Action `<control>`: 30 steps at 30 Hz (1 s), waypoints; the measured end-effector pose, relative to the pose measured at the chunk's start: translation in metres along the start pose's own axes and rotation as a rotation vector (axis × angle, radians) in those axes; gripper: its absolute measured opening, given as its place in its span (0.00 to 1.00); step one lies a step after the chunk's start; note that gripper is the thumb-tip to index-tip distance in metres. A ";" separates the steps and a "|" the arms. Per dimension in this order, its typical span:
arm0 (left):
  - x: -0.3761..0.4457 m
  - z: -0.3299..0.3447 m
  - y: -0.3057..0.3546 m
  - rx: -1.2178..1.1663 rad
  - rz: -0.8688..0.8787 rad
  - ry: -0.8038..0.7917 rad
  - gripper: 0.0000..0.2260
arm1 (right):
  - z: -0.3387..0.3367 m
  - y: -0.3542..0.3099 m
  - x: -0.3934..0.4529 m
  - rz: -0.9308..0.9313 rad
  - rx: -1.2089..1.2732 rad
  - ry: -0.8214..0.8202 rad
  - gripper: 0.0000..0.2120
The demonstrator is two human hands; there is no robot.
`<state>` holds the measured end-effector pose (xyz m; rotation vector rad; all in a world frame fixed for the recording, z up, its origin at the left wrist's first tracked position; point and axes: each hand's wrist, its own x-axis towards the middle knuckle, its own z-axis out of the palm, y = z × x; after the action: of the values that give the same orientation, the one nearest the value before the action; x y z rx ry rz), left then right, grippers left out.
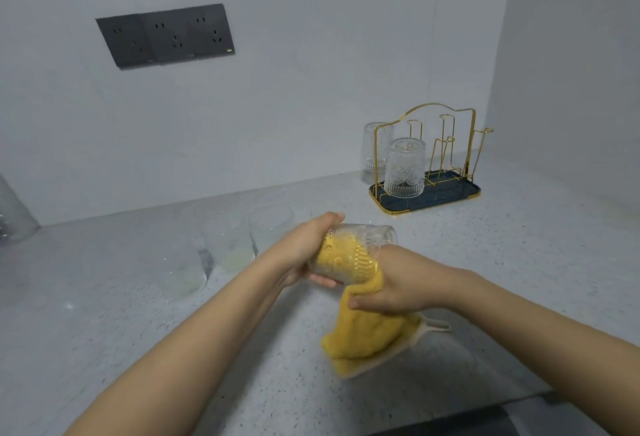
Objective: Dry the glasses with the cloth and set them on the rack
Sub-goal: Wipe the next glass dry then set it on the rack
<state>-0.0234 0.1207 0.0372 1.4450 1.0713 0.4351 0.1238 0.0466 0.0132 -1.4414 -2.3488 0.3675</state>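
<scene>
My left hand (304, 252) grips a clear patterned glass (367, 241) that lies sideways above the counter. Part of the yellow cloth (367, 335) is stuffed inside the glass, and the rest hangs down below it. My right hand (391, 283) holds the cloth at the glass's mouth, fingers curled round the fabric. At the back right stands a gold wire rack (446, 151) on a dark tray. One glass (406, 169) sits upside down on a front peg, and a second one (375, 148) on a peg behind it.
Three clear glasses (228, 238) stand on the speckled counter to the left of my hands, blurred. A transparent object (14, 214) sits at the far left edge. Dark wall sockets (166, 36) are on the back wall. A dark edge (450, 421) shows at the counter front.
</scene>
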 end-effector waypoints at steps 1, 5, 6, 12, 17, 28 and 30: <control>0.001 0.000 0.000 -0.008 0.029 -0.003 0.23 | -0.002 0.002 -0.002 0.008 0.131 0.024 0.18; 0.005 0.003 -0.012 -0.010 0.316 0.105 0.30 | -0.023 0.007 -0.005 0.138 0.822 0.059 0.19; 0.006 0.004 -0.017 0.012 0.434 0.137 0.27 | -0.025 0.008 -0.004 0.178 1.036 0.047 0.19; 0.009 0.012 -0.041 0.063 0.815 0.358 0.16 | -0.030 -0.004 -0.005 0.130 1.032 -0.078 0.18; -0.004 0.008 -0.004 0.018 0.314 0.148 0.20 | -0.030 -0.008 -0.009 -0.045 0.294 -0.018 0.15; 0.009 0.002 -0.030 0.106 0.666 0.294 0.18 | -0.033 0.004 -0.005 0.203 0.871 -0.013 0.18; 0.010 0.006 -0.035 0.085 0.798 0.339 0.15 | -0.032 0.004 -0.004 0.185 0.921 -0.019 0.17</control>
<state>-0.0263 0.1198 0.0003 1.8929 0.7305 1.2461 0.1425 0.0461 0.0400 -1.1510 -1.6429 1.2984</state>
